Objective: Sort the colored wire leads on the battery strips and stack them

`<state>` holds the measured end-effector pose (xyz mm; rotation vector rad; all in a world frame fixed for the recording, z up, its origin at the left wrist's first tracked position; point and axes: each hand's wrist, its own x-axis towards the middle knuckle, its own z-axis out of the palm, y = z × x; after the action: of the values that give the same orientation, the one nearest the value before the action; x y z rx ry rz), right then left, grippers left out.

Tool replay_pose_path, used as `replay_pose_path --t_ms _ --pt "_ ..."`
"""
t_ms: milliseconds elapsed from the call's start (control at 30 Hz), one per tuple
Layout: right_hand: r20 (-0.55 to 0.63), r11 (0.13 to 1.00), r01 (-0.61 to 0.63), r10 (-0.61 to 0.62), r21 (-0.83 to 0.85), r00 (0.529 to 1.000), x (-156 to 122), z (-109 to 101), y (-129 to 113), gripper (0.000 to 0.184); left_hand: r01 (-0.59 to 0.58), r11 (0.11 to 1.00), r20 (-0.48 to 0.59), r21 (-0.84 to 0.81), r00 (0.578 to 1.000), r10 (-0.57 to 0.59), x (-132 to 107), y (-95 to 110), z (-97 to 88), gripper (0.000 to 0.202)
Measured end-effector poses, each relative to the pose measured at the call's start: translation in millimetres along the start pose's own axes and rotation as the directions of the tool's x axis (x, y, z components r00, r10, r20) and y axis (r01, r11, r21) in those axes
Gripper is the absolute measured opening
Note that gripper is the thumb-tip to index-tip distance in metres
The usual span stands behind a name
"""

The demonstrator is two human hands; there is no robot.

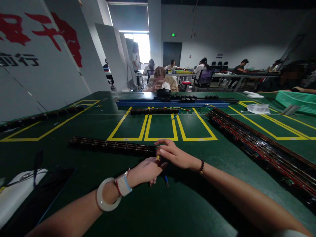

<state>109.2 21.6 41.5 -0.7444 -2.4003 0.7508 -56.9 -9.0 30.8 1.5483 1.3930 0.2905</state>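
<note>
My left hand and my right hand meet at the right end of a long dark strip lying on the green table. Both hands are curled, fingers pinched together on something small with a yellow tip. A thin wire with a blue end trails down from under my left hand. A white bangle and a woven band sit on my left wrist. A dark bead bracelet is on my right wrist.
Yellow marked boxes lie ahead, with another dark strip and blue rails beyond. A bundle of long red-and-black strips runs along the right. A teal basket stands far right. A white device lies at left. People sit at far tables.
</note>
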Motion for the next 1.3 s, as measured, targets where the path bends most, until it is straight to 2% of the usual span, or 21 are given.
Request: replay_pose_path --t_ms 100,167,200,300,400,500,667,733,900,1000,1133,1300 --pt "-0.014 0.996 -0.095 0.095 0.004 0.995 -4 -9 12 0.029 0.012 0.996 0.159 0.089 0.987 -0.026 -1 2 -6.4 0.036" --pt "-0.021 0.989 -0.147 0.147 0.002 0.989 -9 -13 20 0.018 0.020 0.993 0.187 0.118 0.982 -0.042 1 1 -7.7 0.037" --pt "-0.026 0.985 -0.174 0.174 0.005 0.984 -11 -14 24 0.024 0.023 0.994 0.187 0.109 0.981 -0.043 2 0 -7.5 0.037" --pt "0.009 0.956 -0.293 0.293 0.014 0.956 -16 -12 33 0.051 0.038 0.999 0.237 0.000 0.971 -0.037 7 -3 -5.1 0.035" --pt "0.111 0.912 -0.411 0.410 -0.015 0.905 -16 -9 37 0.046 0.043 0.970 0.290 -0.241 0.956 0.029 9 -5 -2.3 0.034" --pt "0.136 0.897 -0.439 0.441 -0.049 0.887 -15 -7 36 0.036 0.030 0.904 0.238 -0.426 0.968 0.081 8 -6 1.7 0.035" --pt "0.033 0.902 -0.406 0.415 -0.147 0.909 -17 -2 22 0.020 -0.066 0.779 0.089 -0.624 0.984 0.154 7 -4 12.3 0.028" --pt "0.009 0.897 -0.382 0.393 -0.222 0.919 -18 3 14 0.018 -0.079 0.726 0.045 -0.683 0.988 0.150 7 -2 15.4 0.024" --pt "-0.021 0.787 -0.337 0.382 -0.516 0.924 -14 17 -2 0.021 -0.036 0.598 0.053 -0.801 0.990 0.131 9 -1 17.9 0.019" --pt "0.007 0.757 -0.311 0.385 -0.575 0.923 -13 20 -7 0.023 -0.046 0.556 0.068 -0.830 0.981 0.183 14 -4 19.8 0.018" --pt "0.075 0.820 -0.323 0.403 -0.472 0.912 -14 11 -16 0.022 -0.065 0.577 0.067 -0.814 0.976 0.205 19 -13 23.0 0.023" --pt "0.226 0.918 -0.357 0.390 -0.173 0.893 -18 -11 -15 0.019 -0.077 0.631 0.067 -0.772 0.977 0.202 18 -12 22.4 0.030"
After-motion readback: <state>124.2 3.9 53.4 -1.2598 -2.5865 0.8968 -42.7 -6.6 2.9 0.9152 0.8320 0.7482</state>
